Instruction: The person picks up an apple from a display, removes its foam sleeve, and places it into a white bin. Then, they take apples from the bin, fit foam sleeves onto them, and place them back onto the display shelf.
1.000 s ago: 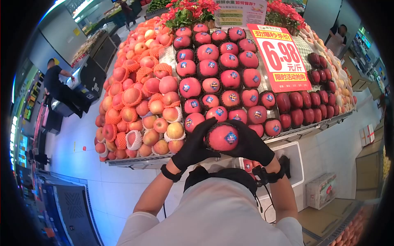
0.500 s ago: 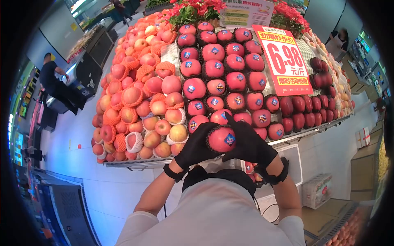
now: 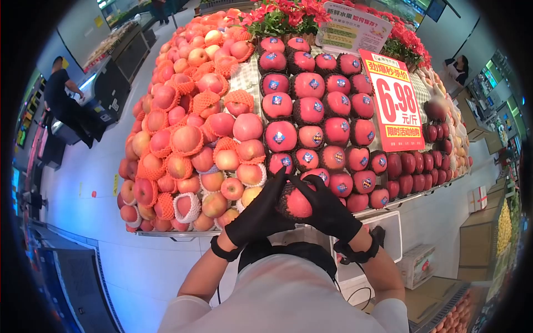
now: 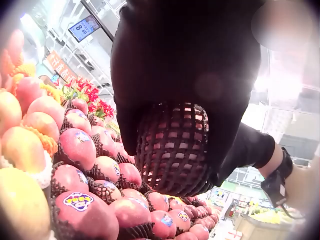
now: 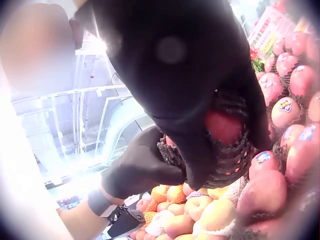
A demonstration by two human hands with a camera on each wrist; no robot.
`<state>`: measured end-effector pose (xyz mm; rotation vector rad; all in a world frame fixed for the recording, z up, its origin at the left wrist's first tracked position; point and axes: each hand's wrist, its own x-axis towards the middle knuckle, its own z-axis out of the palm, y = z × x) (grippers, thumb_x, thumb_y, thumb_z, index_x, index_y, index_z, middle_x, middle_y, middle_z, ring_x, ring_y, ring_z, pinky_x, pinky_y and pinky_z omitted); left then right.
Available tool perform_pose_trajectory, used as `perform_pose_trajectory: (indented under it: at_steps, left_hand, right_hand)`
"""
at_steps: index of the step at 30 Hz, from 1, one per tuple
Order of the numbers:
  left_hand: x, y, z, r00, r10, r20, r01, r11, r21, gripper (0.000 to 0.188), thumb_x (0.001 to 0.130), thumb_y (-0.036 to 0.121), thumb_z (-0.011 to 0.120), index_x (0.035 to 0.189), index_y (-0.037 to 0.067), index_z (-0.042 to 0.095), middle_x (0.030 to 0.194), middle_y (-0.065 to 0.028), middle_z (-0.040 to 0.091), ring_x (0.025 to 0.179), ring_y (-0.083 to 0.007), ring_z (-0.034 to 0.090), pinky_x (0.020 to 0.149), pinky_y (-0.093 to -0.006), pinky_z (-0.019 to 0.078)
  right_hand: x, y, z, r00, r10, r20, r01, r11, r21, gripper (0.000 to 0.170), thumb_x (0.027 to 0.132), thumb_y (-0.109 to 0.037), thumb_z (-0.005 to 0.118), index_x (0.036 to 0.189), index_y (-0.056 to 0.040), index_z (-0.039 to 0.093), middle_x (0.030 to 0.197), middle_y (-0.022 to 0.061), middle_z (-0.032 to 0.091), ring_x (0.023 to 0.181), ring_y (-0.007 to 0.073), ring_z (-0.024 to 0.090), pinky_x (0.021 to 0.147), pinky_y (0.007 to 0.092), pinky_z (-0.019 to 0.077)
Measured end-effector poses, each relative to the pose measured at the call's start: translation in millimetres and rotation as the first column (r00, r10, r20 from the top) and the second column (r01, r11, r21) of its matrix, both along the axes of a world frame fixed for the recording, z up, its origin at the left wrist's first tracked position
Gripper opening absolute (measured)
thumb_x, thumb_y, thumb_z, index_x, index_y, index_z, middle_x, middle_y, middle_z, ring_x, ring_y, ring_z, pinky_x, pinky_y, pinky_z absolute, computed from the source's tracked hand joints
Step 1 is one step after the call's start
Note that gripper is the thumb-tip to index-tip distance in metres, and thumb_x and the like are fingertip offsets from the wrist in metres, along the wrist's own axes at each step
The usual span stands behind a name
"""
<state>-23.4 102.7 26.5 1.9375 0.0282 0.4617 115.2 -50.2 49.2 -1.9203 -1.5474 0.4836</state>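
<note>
Between my two black-gloved hands is a red apple [image 3: 298, 204] in a black foam net, above the front edge of the display. My left hand [image 3: 260, 217] grips its left side; in the left wrist view the net [image 4: 172, 150] shows between the fingers and thumb. From the other side my right hand [image 3: 331, 212] holds the apple, its fingers reaching over the top. In the head view no sticker shows on this apple. Just beyond the hands, rows of stickered red apples [image 3: 281, 136] sit in black nets.
Left of the rows are heaped apples [image 3: 187, 139], some in orange or white nets. Darker red apples [image 3: 408, 162] lie to the right, below a red price sign [image 3: 395, 102]. A white box [image 3: 392, 236] stands on the floor by my right arm. Other people are farther off.
The held apple has been turned, so its blue sticker no longer faces the head view. My right fingers have shifted over its top. The head view has swung slightly left.
</note>
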Motion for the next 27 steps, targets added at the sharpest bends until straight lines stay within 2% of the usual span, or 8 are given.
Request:
perform_pose_trajectory:
  at_steps: [2,6,9,12,14,16,19,27]
  left_hand:
    - [-10.0,23.1,-11.8,0.997,-0.028,-0.066,0.008,0.959,-0.284,0.099,0.075,0.010,0.082,0.154,0.003,0.022,0.142,-0.0178,0.046,0.132,-0.0270,0.046,0.108,-0.0392,0.0394]
    - [-21.5,44.3,-4.4,0.984,0.027,-0.175,-0.089,0.930,-0.356,0.096,0.076,0.007,0.081,0.154,0.006,0.025,0.132,-0.0147,0.056,0.123,-0.0233,0.055,0.100,-0.0367,0.0468]
    - [-25.8,56.9,-14.0,0.980,0.050,-0.191,-0.118,0.924,-0.363,0.093,0.076,0.009,0.082,0.152,0.008,0.028,0.126,-0.0140,0.061,0.115,-0.0221,0.060,0.092,-0.0354,0.0514]
    - [-27.7,62.0,-23.7,0.983,0.069,-0.170,-0.129,0.917,-0.376,0.089,0.075,0.005,0.080,0.149,0.005,0.031,0.129,-0.0152,0.058,0.118,-0.0235,0.058,0.098,-0.0372,0.0487]
    - [-29.5,66.1,-29.3,0.982,0.083,-0.171,-0.146,0.903,-0.404,0.083,0.078,0.005,0.077,0.148,0.006,0.033,0.129,-0.0143,0.058,0.118,-0.0224,0.058,0.097,-0.0360,0.0482]
    - [-31.3,68.4,-32.3,0.979,0.095,-0.181,-0.169,0.872,-0.459,0.077,0.081,0.005,0.073,0.148,0.007,0.034,0.130,-0.0134,0.057,0.118,-0.0212,0.057,0.097,-0.0348,0.0477]
    - [-34.7,72.6,-36.8,0.974,0.111,-0.197,-0.201,0.822,-0.532,0.068,0.086,0.005,0.067,0.146,0.008,0.037,0.130,-0.0121,0.057,0.118,-0.0195,0.056,0.096,-0.0330,0.0469]
    - [-35.1,73.5,-44.8,0.957,0.203,-0.205,-0.283,0.798,-0.531,0.059,0.091,0.006,0.062,0.145,0.009,0.039,0.123,-0.0117,0.060,0.115,-0.0195,0.058,0.096,-0.0329,0.0465]
  right_hand:
    - [-0.9,11.2,-4.3,0.998,-0.031,-0.056,0.029,0.999,-0.028,0.084,0.078,-0.016,0.075,0.151,-0.0189,0.034,0.136,0.0238,0.043,0.114,0.0407,0.053,0.095,0.0465,0.0471]
    - [-14.4,37.1,-0.9,0.998,0.037,0.059,-0.036,0.999,-0.032,0.076,0.080,-0.018,0.075,0.148,-0.0216,0.041,0.135,0.0184,0.046,0.117,0.0395,0.050,0.096,0.0449,0.0463]
    - [-12.2,54.4,-15.4,0.962,0.240,0.127,-0.231,0.969,-0.082,0.078,0.079,-0.027,0.081,0.147,-0.0198,0.043,0.133,0.0177,0.049,0.124,0.0348,0.046,0.101,0.0440,0.0458]
    - [-10.3,60.9,-27.0,0.979,0.145,-0.140,-0.153,0.987,-0.045,0.074,0.075,-0.020,0.081,0.142,-0.0223,0.049,0.136,0.0167,0.046,0.130,0.0361,0.041,0.105,0.0424,0.0437]
    - [-6.8,63.8,-19.9,0.986,0.058,-0.159,-0.073,0.993,-0.091,0.075,0.072,-0.018,0.082,0.140,-0.0234,0.050,0.137,0.0179,0.041,0.132,0.0374,0.041,0.107,0.0419,0.0427]
    - [0.6,70.4,6.2,1.000,-0.019,-0.006,0.018,0.986,-0.166,0.077,0.069,-0.016,0.083,0.139,-0.0226,0.052,0.137,0.0191,0.039,0.131,0.0376,0.042,0.108,0.0427,0.0423]
    - [29.1,71.0,20.2,0.992,-0.113,0.062,0.116,0.992,-0.045,0.077,0.068,-0.015,0.084,0.138,-0.0210,0.051,0.139,0.0204,0.036,0.130,0.0382,0.043,0.107,0.0443,0.0428]
    - [123.4,95.4,78.7,0.960,-0.113,0.255,0.071,0.983,0.168,0.075,0.071,-0.010,0.080,0.138,-0.0140,0.048,0.129,0.0173,0.048,0.125,0.0355,0.046,0.106,0.0442,0.0420]
